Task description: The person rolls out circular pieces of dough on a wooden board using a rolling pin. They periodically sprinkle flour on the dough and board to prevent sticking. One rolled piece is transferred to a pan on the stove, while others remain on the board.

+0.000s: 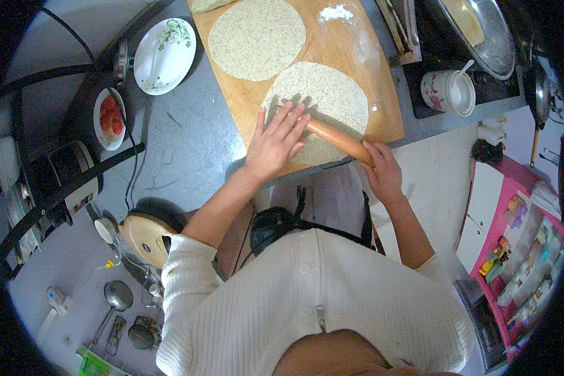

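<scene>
A wooden rolling pin (339,137) lies slantwise across a round, speckled sheet of dough (331,89). My left hand (275,143) rests over the pin's far left end with its fingers straight and spread, hiding that end. At the near right end, the fingers of my right hand (384,171) curl around the pin. The dough reaches the near edge of a wooden board (389,117). Beyond it on the same board lies a second speckled dough round (257,40). Part of another piece of dough (211,4) shows at the board's far left corner.
White flour (336,12) is heaped on the board. Left on the grey counter (192,141) are a flowered plate (164,56) and a dish of red food (109,123). A flowered jar (449,91) with a spoon and a metal basin (493,37) stand right. A black cable (132,162) hangs left.
</scene>
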`<state>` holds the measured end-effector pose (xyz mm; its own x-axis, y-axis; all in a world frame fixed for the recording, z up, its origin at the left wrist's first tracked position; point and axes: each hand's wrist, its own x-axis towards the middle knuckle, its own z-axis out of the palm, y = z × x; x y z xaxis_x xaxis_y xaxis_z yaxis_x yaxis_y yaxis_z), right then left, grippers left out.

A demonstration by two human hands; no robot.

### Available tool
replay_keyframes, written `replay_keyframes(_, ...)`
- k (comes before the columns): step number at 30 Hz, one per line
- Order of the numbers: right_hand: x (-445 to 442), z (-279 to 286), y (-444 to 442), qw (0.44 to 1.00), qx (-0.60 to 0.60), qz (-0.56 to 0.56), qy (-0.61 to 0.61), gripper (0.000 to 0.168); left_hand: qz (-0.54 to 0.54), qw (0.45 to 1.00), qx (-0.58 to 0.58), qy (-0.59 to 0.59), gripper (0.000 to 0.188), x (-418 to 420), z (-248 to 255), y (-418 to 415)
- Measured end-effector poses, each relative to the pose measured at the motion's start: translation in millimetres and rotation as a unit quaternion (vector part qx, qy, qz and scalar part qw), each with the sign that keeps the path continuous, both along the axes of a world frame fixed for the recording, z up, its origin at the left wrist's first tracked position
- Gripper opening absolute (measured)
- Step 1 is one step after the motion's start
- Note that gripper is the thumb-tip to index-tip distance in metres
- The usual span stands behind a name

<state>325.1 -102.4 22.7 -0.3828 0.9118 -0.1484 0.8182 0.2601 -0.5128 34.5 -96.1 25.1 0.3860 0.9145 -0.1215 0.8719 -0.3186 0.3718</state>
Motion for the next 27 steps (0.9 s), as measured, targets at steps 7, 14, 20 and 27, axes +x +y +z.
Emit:
replay_keyframes(7,16,-6,15,0.995,-0.018,-0.094,0.001,0.052,0.175,0.984,0.039,-0.013,0.065,-7,-20,-17)
replay_keyframes(14,13,-17,-1,0.996,0.030,-0.084,-0.012,0.049,0.014,0.999,-0.025,0.032,0.062,26,-26,-71)
replay_keyframes(20,3,-16,-6,0.994,0.000,-0.108,-0.002,0.049,0.046,0.997,-0.054,-0.016,0.057,18,-24,-72)
replay_keyframes(27,-12,-29,52,0.987,0.141,-0.080,0.021,0.046,0.176,0.983,-0.016,-0.049,0.056,13,-24,-91)
